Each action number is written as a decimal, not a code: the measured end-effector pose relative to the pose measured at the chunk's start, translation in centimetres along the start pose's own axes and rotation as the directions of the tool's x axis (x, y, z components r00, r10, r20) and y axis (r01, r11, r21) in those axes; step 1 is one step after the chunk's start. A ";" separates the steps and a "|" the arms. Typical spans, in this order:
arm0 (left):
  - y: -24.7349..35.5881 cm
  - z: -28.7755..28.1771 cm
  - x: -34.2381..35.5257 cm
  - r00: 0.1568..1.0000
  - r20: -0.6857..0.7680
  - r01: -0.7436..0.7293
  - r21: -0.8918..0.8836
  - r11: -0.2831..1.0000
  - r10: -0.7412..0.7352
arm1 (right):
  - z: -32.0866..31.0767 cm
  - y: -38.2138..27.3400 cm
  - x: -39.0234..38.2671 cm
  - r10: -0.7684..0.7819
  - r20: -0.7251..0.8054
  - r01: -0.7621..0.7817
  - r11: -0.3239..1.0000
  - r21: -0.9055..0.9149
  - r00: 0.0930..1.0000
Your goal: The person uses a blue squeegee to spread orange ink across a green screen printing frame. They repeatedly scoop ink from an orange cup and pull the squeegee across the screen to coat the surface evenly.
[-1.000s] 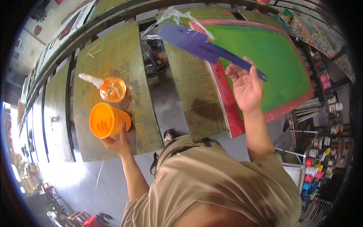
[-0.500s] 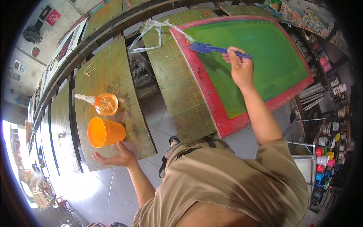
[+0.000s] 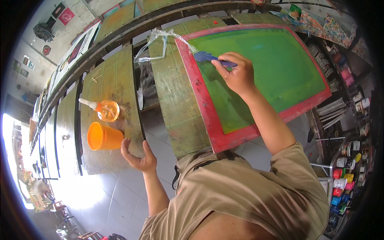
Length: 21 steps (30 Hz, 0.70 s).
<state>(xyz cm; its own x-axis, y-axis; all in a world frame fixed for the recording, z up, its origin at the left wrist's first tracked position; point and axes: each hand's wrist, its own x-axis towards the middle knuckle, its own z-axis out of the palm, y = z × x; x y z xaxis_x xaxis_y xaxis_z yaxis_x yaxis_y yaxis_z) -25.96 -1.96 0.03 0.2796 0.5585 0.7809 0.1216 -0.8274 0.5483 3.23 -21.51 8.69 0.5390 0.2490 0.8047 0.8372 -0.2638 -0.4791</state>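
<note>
My right hand (image 3: 239, 74) grips the handle of a blue spatula (image 3: 205, 57), holding it above the left part of a screen-printing frame. This red-edged frame (image 3: 205, 110) carries green mesh and lies tilted on the boards. The spatula's blade points left, near a clear plastic strip (image 3: 165, 35); whether they touch I cannot tell. My left hand (image 3: 140, 158) is open, palm up with fingers spread, close to an orange tub (image 3: 112, 137). The tub stands on a board beside a clear bottle (image 3: 109, 111) of orange liquid with a white nozzle.
Thin sticks (image 3: 96, 75) lie on the left board (image 3: 116, 68). A gap with a dark plastic bag (image 3: 148, 82) separates the boards. Several paint jars (image 3: 340, 183) line the shelves at right. Wooden rails run behind the boards.
My right hand has moved left with the spatula and turned so its back shows more. My left hand has shifted right, its fingers now pointing upward beside the tub. The view has shifted slightly.
</note>
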 end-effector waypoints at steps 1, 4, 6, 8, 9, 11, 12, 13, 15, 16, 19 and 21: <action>0.6 0.5 0.1 0.999 0.041 0.000 -0.031 1.000 0.002 | 0.0 0.2 0.0 -0.025 0.014 0.025 0.999 -0.023 1.000; 2.3 2.1 1.6 0.988 0.154 -0.004 -0.143 0.990 0.027 | -0.2 0.1 0.2 -0.029 0.030 0.029 1.000 -0.003 0.999; 2.9 4.4 3.3 0.974 0.217 -0.012 -0.251 0.968 0.069 | -0.3 0.4 0.1 -0.015 0.038 0.015 1.000 0.011 0.999; 2.9 7.5 5.5 0.935 0.353 0.093 -0.324 0.942 0.029 | -0.3 0.7 -0.2 -0.003 0.050 0.003 1.000 -0.002 0.999; 2.6 9.7 6.8 0.917 0.397 0.105 -0.336 0.936 0.040 | -0.2 0.6 -0.2 0.003 0.058 -0.002 1.000 -0.003 0.998; 1.6 14.6 9.3 0.845 0.534 0.230 -0.292 0.929 -0.041 | 0.0 -0.1 -0.5 0.005 0.080 -0.005 1.000 -0.008 0.997; 1.1 17.3 10.4 0.772 0.622 0.334 -0.228 0.915 -0.127 | -0.1 0.0 -0.8 -0.004 0.076 0.005 1.000 -0.012 0.997; 0.7 20.1 11.5 0.761 0.641 0.279 -0.180 0.943 -0.103 | 0.1 0.1 -1.1 -0.013 0.069 0.013 1.000 -0.011 0.998; 0.4 25.3 13.4 0.712 0.685 0.249 -0.040 0.968 -0.155 | 0.3 0.2 -1.4 -0.011 0.063 0.011 1.000 -0.001 0.998; 0.5 27.6 14.2 0.674 0.702 0.274 0.051 0.960 -0.229 | 0.1 0.3 -1.5 -0.001 0.064 0.001 1.000 0.005 0.998; 0.2 33.0 15.2 0.665 0.689 0.257 0.149 0.955 -0.286 | -0.2 0.5 -2.0 0.013 0.065 -0.014 1.000 0.018 0.998; 2.1 34.3 15.5 0.595 0.752 0.254 0.160 0.954 -0.285 | -0.5 1.1 -2.1 0.028 0.068 -0.029 0.999 0.012 0.997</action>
<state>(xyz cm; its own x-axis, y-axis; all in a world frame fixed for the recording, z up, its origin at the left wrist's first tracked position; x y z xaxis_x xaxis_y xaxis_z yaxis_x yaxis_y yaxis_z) 11.28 2.91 3.02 0.8477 0.5239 0.0835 0.3394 -0.6565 0.6737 2.95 -22.74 6.66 0.5677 0.3042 0.7650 0.8220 -0.2596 -0.5068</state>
